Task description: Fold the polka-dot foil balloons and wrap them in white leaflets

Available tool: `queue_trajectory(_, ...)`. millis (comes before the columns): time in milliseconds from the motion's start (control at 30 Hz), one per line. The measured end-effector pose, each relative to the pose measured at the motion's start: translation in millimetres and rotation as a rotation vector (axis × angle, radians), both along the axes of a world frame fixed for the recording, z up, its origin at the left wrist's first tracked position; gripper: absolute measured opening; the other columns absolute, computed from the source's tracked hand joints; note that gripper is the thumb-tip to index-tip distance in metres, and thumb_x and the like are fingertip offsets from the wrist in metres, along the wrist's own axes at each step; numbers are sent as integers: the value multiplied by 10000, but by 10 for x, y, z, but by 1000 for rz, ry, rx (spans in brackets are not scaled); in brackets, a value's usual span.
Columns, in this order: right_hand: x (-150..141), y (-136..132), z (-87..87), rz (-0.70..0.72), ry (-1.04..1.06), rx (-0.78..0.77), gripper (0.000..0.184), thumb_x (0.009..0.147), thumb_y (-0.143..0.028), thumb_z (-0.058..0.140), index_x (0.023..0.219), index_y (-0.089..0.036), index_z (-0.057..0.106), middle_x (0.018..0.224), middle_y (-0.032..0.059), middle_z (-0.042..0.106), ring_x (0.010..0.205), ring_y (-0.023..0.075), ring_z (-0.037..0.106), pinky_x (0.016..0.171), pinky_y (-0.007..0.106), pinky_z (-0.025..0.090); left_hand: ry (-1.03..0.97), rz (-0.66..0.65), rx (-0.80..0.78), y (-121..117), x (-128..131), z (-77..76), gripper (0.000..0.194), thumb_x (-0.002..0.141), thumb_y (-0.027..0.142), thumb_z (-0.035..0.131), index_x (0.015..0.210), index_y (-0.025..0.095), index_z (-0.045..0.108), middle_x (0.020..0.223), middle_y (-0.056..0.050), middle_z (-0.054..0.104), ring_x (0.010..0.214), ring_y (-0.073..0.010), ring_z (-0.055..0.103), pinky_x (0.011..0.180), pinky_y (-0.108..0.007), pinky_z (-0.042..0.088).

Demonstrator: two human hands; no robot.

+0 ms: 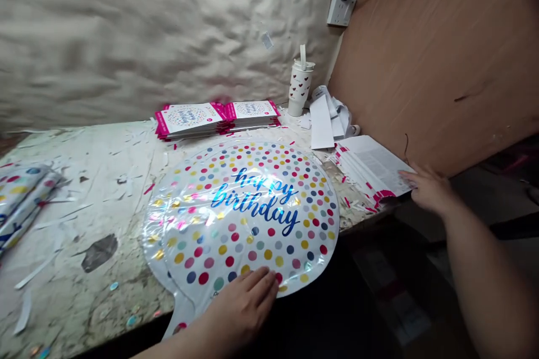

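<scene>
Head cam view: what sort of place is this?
Likely a small balloon-packing workshop: a foil happy birthday balloon, stacks of printed pink-edged packaging, and a worn, scrap-strewn workbench.

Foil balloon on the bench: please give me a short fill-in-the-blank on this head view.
The left hand lies on a foil balloon printed with the words "____" in blue.
The white cup is decorated with small red ____.
The stacks of packets have ____ edges.

Missing words: happy birthday; hearts; pink.
</scene>
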State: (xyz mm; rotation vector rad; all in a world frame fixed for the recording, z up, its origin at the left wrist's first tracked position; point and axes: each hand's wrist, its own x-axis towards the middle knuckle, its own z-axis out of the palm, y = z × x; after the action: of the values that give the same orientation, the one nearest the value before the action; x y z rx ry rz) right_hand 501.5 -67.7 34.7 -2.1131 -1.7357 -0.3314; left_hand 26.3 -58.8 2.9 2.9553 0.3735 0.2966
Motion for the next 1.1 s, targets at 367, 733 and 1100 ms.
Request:
queue_trajectory(367,-2572,-21,187,870,478,-740,543,730,-481,641,1200,-220,560,1067,72,649,941,212,604,811,308,475,179,462,-1134,482,-6,385,160,710,332,597,690,173,600,615,31,559,576,-114,504,501,-191,346)
queue_trajectory(733,-2854,364,106,893,707,-726,278,875,-306,445,710,-171,624,627,-16,577,607,112,513,567,211,357,73,574,-876,597,-181,548,145,778,304,471,707,189,523,627,36,519,567,-110,473,494,-193,322)
queue_trajectory(1100,-2665,159,32,717,937,-293,191,882,-271,436,819,-184,594,717,17,595,666,131,558,605,225,452,-26,751,-34,531,-1315,473,688,728,410,621,1313,195,328,1281,-150,453,1193,-340,408,962,-482,352)
